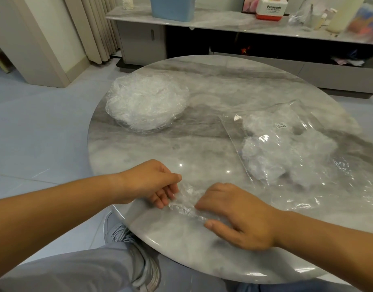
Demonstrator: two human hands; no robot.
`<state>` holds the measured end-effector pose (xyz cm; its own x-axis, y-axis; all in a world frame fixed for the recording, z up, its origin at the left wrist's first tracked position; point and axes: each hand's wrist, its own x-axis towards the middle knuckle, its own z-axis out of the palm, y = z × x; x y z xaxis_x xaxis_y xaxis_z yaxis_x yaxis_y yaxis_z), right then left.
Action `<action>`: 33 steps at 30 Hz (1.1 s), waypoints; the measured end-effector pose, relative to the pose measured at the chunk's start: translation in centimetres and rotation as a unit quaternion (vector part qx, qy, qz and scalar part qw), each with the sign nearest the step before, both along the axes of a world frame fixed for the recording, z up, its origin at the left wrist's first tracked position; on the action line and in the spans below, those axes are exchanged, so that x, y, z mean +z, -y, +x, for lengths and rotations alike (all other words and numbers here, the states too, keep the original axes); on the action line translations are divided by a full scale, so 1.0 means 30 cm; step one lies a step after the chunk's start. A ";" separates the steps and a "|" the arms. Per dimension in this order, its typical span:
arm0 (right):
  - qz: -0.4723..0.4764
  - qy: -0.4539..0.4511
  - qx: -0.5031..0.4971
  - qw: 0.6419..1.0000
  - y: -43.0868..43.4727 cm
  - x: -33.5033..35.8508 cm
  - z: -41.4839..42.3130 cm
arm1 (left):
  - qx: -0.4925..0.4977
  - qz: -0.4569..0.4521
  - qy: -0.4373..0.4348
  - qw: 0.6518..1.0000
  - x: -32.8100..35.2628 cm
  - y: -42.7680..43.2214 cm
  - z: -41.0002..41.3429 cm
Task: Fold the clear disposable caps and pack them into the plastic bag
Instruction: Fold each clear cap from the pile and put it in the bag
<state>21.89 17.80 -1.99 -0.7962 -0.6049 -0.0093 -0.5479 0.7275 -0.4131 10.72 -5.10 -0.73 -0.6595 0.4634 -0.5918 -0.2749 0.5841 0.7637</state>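
Both hands hold one clear cap (186, 200) at the near edge of the round marble table (223, 85). On the left, the left hand (154, 184) has its fingers curled, pinching the crumpled film at its left end. The right hand (238, 216) closes over the cap's right end, fingers bent down onto the film and thumb lying along the tabletop toward the left. The cap is gathered into a narrow, wrinkled strip between the two hands, resting on the table surface.

At the far left of the table sits a rounded pile of loose caps (146, 104), well apart from the hands. On the right side lies the plastic bag (320, 171), flat on the table, with bunches of folded caps (263, 159) showing through it and a small white barcode label (281, 124) near its far end. The bag's near edge lies close to the right hand, though whether they touch cannot be told.

Below the table edge, a grey trouser leg (76, 270) and a grey shoe (139, 260) show. Beyond the table stands a long low cabinet (223, 22) carrying a blue bin (171, 7) and a red and white box (269, 9).
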 end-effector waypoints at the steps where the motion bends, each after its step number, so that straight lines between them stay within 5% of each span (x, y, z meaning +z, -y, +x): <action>1: 0.019 -0.007 0.020 1.000 -0.001 -0.009 0.008 | 0.004 -0.005 -0.007 1.000 0.001 0.004 -0.004; 5: 0.051 -0.025 0.049 0.997 0.006 -0.031 0.034 | -0.029 -0.108 -0.122 0.986 0.003 0.016 -0.020; 9: 0.070 -0.023 0.048 0.996 0.009 -0.024 0.040 | -0.073 -0.249 -0.295 0.920 0.002 0.023 -0.009; 12: 0.077 -0.027 0.049 0.995 0.011 -0.024 0.041 | -0.108 -0.269 -0.329 0.899 -0.015 0.034 -0.006; 17: 0.046 0.008 0.004 0.999 0.028 -0.006 0.034 | -0.093 -0.237 -0.293 0.921 -0.022 0.029 -0.029; 23: 0.124 0.023 0.021 0.992 0.057 0.000 0.020 | -0.051 -0.140 -0.203 0.968 -0.026 0.033 -0.036; 33: 0.162 0.018 0.026 0.986 0.065 0.001 0.031 | 0.056 0.045 0.058 0.996 0.028 0.009 0.007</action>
